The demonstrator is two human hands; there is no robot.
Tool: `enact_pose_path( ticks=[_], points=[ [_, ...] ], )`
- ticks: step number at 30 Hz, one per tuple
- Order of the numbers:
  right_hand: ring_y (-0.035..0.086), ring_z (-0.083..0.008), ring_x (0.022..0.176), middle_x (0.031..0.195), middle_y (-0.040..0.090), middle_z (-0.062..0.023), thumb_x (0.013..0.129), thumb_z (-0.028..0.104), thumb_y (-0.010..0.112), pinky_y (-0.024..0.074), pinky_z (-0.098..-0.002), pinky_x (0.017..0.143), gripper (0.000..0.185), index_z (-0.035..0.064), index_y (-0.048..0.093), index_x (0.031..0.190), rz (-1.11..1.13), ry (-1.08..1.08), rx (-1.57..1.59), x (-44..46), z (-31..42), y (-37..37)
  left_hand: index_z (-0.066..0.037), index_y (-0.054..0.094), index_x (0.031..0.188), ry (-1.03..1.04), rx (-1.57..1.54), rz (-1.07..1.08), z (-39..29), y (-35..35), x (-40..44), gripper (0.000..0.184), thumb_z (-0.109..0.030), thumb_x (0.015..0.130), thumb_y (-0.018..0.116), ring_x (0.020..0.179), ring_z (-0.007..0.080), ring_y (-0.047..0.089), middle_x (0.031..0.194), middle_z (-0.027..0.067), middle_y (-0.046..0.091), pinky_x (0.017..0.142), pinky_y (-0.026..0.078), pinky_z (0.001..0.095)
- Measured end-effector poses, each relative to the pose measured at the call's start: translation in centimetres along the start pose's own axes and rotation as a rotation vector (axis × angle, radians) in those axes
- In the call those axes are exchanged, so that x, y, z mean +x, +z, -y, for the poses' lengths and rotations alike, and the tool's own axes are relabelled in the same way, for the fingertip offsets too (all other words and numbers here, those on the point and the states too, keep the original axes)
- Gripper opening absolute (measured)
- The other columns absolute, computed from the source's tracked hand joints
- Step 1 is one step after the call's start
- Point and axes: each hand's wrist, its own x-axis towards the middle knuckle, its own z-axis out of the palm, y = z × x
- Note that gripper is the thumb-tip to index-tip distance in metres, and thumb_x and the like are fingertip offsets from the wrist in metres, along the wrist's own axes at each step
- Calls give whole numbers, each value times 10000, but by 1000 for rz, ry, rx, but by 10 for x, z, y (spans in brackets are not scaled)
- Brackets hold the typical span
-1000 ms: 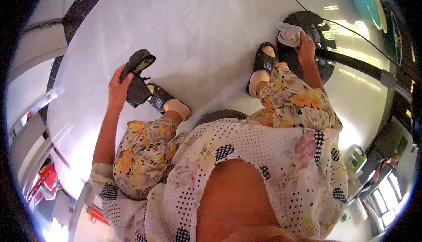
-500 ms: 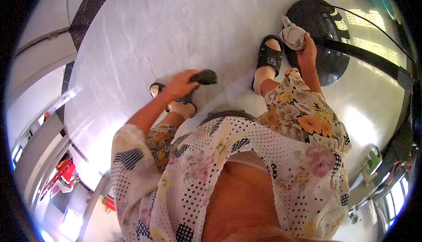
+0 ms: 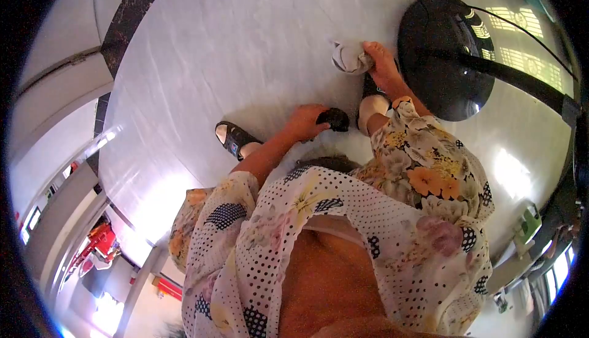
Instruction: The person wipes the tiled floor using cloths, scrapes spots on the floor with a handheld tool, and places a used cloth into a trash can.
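My right hand [image 3: 381, 67] is closed on a bunched light grey cloth [image 3: 351, 58]. It is held low over the floor in front of my right foot and hides part of the black slipper [image 3: 373, 92] there. My left hand [image 3: 305, 122] grips a small, dark, rounded object [image 3: 334, 119] whose kind I cannot make out. That hand is between my feet, to the right of my left black slipper [image 3: 238, 140]. The cloth and the dark object are apart.
A glossy black round base [image 3: 445, 49] with a black pole [image 3: 521, 77] stands at the right on the pale tiled floor [image 3: 245, 49]. A thin black cable [image 3: 521, 33] passes beyond it. A dark stone strip [image 3: 132, 19] edges the floor at the left.
My right hand has carried the grey cloth left, away from the black base to in front of my right foot. My left hand has moved right with the dark object, away from my left foot.
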Motion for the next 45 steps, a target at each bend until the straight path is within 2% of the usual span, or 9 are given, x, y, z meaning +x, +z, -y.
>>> enact_pose_path(
  ticks=[5,8,14,18,24,28,30,39,45],
  points=[
    [541,-124,873,927,576,-3,918,247,569,443,-294,760,177,83,571,983,-4,135,54,-7,13,14,-36,384,1353,-99,-572,-551,-20,-5,24,692,-298,796,698,1155,287,520,1262,167,527,935,435,396],
    [524,-123,838,910,571,-5,916,278,552,413,-276,742,224,72,586,997,62,96,-98,-10,4,16,-48,367,1362,-78,-767,-742,-44,-23,38,692,-246,800,719,1163,283,516,1223,192,543,913,476,376],
    [498,-102,821,865,559,8,916,312,567,415,-266,741,262,53,586,948,394,196,-427,-33,-5,33,-72,485,1271,-114,-441,-505,-45,-29,38,612,-266,752,744,1081,278,572,1186,154,573,904,473,367],
    [499,-107,836,911,579,-8,914,320,576,430,-291,749,293,52,612,1028,393,249,-608,-45,-4,34,-66,554,1176,-160,-330,-394,-48,-33,26,507,-257,740,727,1003,279,599,1128,128,602,867,480,375],
    [546,-192,1092,1153,586,-70,953,255,517,447,-352,918,295,48,552,1160,327,202,-166,-41,-27,11,-64,580,1137,-115,-318,-243,-10,-50,-22,468,-260,733,712,1015,289,592,1122,133,600,870,477,379],
    [559,-199,1081,1160,584,-78,956,249,514,456,-358,925,277,53,548,1149,315,214,-187,-45,-25,13,-43,571,1134,-180,72,-241,54,-65,-70,446,-249,756,684,1030,316,575,1126,155,580,882,466,398],
    [564,-193,1070,1154,585,-77,958,245,512,463,-351,910,273,52,546,1148,346,196,-176,-41,-28,10,-62,589,1065,-372,-20,-358,67,-64,-82,357,-179,739,675,1021,306,564,1086,143,586,867,466,384],
    [569,-185,1060,1149,579,-87,965,188,491,475,-336,887,241,36,536,1147,356,185,-140,-39,-37,2,-57,546,1076,-102,97,-757,49,-37,-2,411,-90,707,724,1087,345,494,1168,143,497,896,450,417],
    [567,-198,1063,1149,576,-99,967,172,485,472,-333,889,238,27,533,1149,328,187,28,-44,-35,6,-51,536,1079,-187,156,-665,29,-34,25,425,-66,701,731,1159,345,422,1237,147,428,906,444,415]
  ],
)
